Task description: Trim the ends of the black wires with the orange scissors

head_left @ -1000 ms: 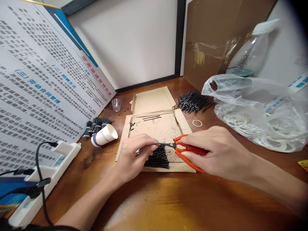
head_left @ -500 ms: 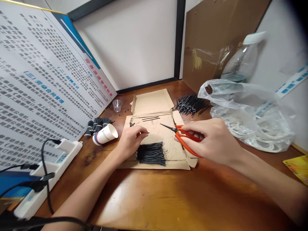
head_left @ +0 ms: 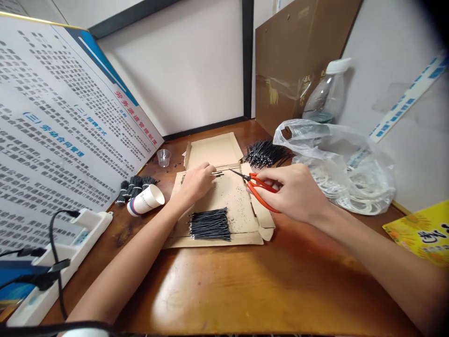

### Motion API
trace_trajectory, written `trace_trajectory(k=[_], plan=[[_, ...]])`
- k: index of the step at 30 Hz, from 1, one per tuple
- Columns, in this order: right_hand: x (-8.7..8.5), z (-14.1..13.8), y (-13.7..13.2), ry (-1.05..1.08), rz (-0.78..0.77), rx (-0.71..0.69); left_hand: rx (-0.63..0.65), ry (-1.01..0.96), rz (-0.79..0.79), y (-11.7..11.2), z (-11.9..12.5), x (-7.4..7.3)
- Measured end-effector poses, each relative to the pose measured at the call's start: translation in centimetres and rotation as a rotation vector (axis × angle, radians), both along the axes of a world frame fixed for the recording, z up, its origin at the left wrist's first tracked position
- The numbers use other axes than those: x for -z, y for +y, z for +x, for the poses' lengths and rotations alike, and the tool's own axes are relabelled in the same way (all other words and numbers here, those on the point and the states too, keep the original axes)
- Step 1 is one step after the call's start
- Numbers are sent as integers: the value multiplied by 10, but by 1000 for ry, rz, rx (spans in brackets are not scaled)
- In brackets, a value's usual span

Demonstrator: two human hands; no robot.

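The right hand [head_left: 298,191] clasps red scissors [head_left: 250,178] aside, presumably sparing the left hand [head_left: 199,181], whose grip by the far black strips [head_left: 220,175] I can't make out.

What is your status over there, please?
Right grip holding scissors. Left grip at loose cords, hold unclear. Black cord pile on cardboard. Tipped cup left of cardboard.

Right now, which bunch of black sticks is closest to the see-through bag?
The loose heap, right by the plastic bag. The neat stack lies farther off, on the open cardboard, and the tied bundles are farthest, beside the tipped paper cup.
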State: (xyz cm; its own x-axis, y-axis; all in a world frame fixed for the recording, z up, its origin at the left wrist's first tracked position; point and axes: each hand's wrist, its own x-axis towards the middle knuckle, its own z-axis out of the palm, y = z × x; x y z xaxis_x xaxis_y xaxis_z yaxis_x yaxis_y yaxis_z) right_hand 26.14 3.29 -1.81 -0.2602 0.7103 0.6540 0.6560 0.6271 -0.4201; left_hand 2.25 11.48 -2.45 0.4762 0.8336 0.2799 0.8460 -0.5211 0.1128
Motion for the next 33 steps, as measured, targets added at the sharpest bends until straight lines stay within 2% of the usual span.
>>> trace_trajectory(k=[4, 7, 10, 15, 23, 28, 33], plan=[[-1, 0, -1, 0, -7, 8, 41, -6, -22, -39, -20, -7], [1, -2, 0, -18, -7, 10, 139, -41, -144, -67, -32, -8], [4, -4, 0, -45, 15, -3, 194, -26, -217, -82, -35, -8], [8, -5, 0, -75, 21, -6, 238, -55, -232, -87, -32, -9], [10, -7, -5, -106, 9, -23, 243, -76, -222, -91, -29, 0], [5, -8, -11, -13, -39, -10, 217, -253, -209, -97, -28, -9], [1, -12, -17, 7, -67, -98, 204, -383, -210, -102, -26, -13]])
